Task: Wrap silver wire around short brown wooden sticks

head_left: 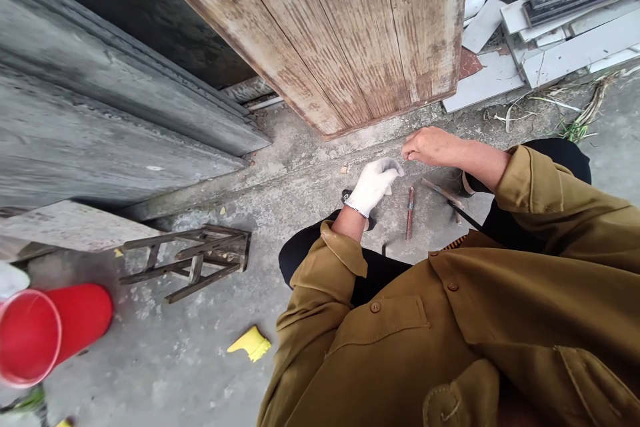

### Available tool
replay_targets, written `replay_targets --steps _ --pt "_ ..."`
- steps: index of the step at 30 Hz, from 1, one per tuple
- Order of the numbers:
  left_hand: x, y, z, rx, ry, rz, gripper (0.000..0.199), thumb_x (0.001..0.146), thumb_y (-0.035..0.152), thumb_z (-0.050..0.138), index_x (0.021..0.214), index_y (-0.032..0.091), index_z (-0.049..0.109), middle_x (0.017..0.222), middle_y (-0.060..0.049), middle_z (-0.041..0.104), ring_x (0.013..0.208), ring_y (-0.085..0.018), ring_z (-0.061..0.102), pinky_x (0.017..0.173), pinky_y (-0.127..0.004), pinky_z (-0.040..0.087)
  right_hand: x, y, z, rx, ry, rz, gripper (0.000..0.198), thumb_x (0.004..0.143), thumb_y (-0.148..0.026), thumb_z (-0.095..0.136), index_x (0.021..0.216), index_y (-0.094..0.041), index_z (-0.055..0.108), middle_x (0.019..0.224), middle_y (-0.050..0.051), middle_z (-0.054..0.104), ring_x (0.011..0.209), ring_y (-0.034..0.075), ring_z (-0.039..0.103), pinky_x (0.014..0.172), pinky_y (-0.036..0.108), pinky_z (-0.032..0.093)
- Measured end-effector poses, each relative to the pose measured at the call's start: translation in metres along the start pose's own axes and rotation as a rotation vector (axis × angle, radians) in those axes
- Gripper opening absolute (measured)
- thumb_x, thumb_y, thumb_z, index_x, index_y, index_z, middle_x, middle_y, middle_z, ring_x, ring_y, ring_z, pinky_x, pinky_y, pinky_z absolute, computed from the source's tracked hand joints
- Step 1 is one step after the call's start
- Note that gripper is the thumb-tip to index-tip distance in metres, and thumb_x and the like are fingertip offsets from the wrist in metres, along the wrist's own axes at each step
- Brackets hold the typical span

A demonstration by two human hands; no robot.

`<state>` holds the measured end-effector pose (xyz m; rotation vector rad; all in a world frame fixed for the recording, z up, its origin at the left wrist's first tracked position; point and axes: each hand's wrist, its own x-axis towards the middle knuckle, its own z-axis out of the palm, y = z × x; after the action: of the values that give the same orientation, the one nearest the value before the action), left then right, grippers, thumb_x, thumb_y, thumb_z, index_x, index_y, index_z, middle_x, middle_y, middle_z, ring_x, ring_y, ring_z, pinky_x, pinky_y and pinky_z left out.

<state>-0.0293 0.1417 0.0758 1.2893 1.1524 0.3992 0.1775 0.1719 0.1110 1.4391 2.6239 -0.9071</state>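
Note:
My left hand (374, 183) wears a white glove, its fingers curled into a pinch. Bare and bent at the wrist, my right hand (434, 146) has its fingertips pressed together just beside the gloved fingers. Anything held between the two is too small to make out. Below them on the concrete lies a short reddish-brown stick (410, 212). To its right is a long thin tool (441, 192), with a dark strip at its lower end; its exact kind I cannot tell.
A weathered plank door (345, 33) stands ahead, beside grey boards (100, 100) on the left. Tile offcuts (575, 47) are stacked at upper right. A wooden stool (193, 257) lies on its side, near a red bucket (80, 320) and a yellow scrap (251, 343).

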Motion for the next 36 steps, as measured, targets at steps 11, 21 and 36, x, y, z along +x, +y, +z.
replay_targets --steps 11,21,36 --pt "0.003 -0.006 -0.001 -0.172 -0.127 0.011 0.020 0.079 0.025 0.055 0.092 0.014 0.065 0.066 0.002 0.061 0.045 -0.006 0.050 0.050 -0.020 0.047 -0.001 -0.003 0.002 -0.136 0.016 0.047 0.023 0.093 -0.021 0.053 0.093 -0.024 0.076 0.099 0.001 0.072 0.081 0.015 0.057 0.067 0.028 0.027" --pt "0.002 -0.012 0.001 -0.488 -0.218 -0.010 0.038 0.073 0.042 0.078 0.092 0.010 0.068 0.080 -0.008 0.070 0.064 -0.014 0.064 0.063 -0.027 0.053 -0.001 0.005 0.007 0.070 0.090 -0.260 0.024 0.092 -0.023 0.051 0.082 -0.022 0.073 0.085 0.002 0.066 0.077 0.014 0.053 0.072 0.027 0.032" --pt "-0.002 -0.001 0.000 -0.283 -0.199 0.060 0.020 0.076 0.028 0.065 0.088 0.012 0.067 0.062 0.002 0.057 0.053 -0.007 0.050 0.053 -0.020 0.039 -0.006 0.010 -0.012 0.392 -0.131 0.170 0.013 0.079 -0.024 0.064 0.080 -0.017 0.075 0.072 0.000 0.069 0.068 0.012 0.059 0.065 0.025 0.037"
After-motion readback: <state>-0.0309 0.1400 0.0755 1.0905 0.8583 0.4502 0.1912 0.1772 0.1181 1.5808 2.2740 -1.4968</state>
